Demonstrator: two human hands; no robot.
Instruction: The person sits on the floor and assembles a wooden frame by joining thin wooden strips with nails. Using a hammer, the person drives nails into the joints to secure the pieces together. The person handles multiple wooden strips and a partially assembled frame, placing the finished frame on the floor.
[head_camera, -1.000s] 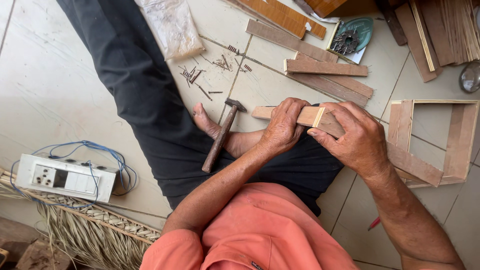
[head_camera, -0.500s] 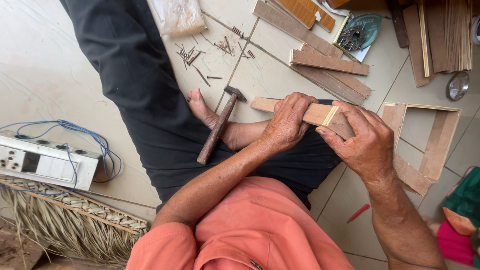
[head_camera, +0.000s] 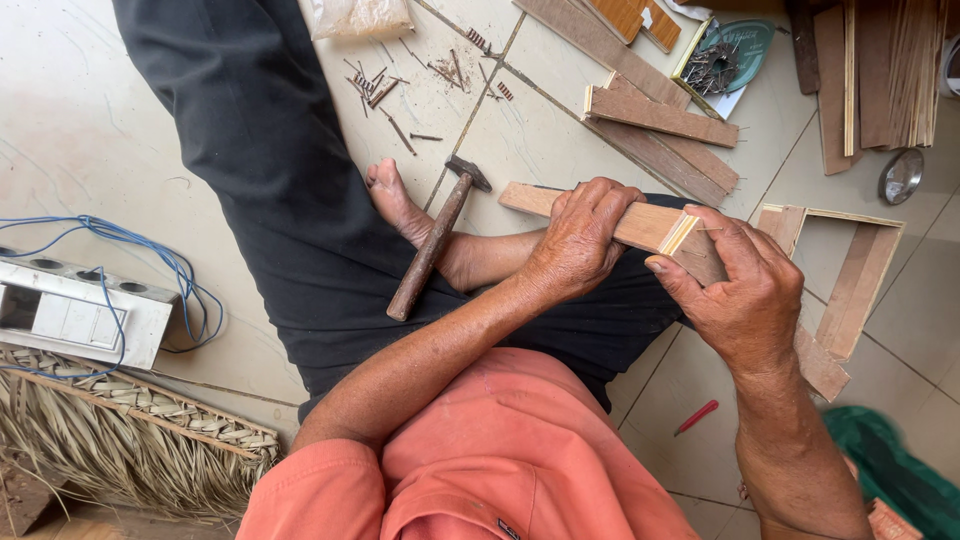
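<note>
**Both hands clamped on a wooden strip**

My left hand (head_camera: 575, 245) is wrapped over the middle of a pale wooden strip (head_camera: 640, 225), fingers curled down across its top face. My right hand (head_camera: 745, 290) grips the strip's near end, thumb pressed along the side — both hands are closed on the same piece, held above my lap and the black trousers (head_camera: 270, 200).

Just left of the left hand, a hammer (head_camera: 435, 240) lies across my leg, head pointing away from me. Beyond it, loose nails (head_camera: 385, 90) are scattered on the tiled floor (head_camera: 90, 130). To the right sits an open wooden frame (head_camera: 850, 270) — farther off, stacked wood offcuts (head_camera: 660, 120).
</note>
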